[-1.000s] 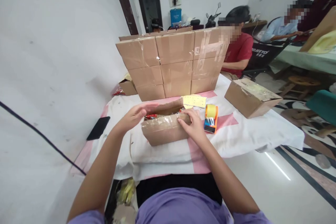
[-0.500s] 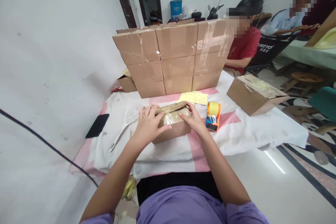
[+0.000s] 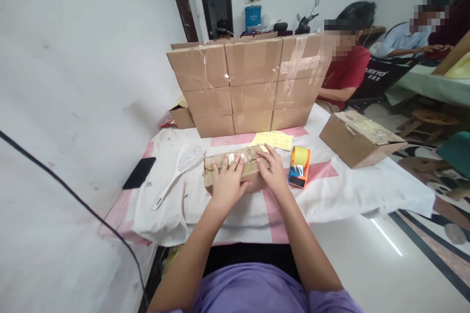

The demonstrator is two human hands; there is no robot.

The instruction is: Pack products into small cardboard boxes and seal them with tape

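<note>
A small cardboard box [image 3: 212, 168] lies on the cloth-covered table [image 3: 330, 195] in front of me, its flaps folded down flat. My left hand [image 3: 227, 181] rests palm-down on the box top, fingers spread. My right hand [image 3: 270, 170] presses flat on the right part of the top, fingers stretched out. An orange tape dispenser [image 3: 300, 166] with a yellow roll stands just right of my right hand. A white slotted spoon [image 3: 179, 171] lies left of the box.
A wall of several taped cardboard boxes [image 3: 246, 85] stands behind. Another box [image 3: 360, 137] sits at the right. A yellow sheet [image 3: 273, 140] lies behind the small box, a black phone [image 3: 139, 172] at the left edge. Two people sit beyond, at the right.
The open flaps have been folded shut. My left hand came from the box's left side onto its top, and both hands now lie flat on it. The white spoon has come into view.
</note>
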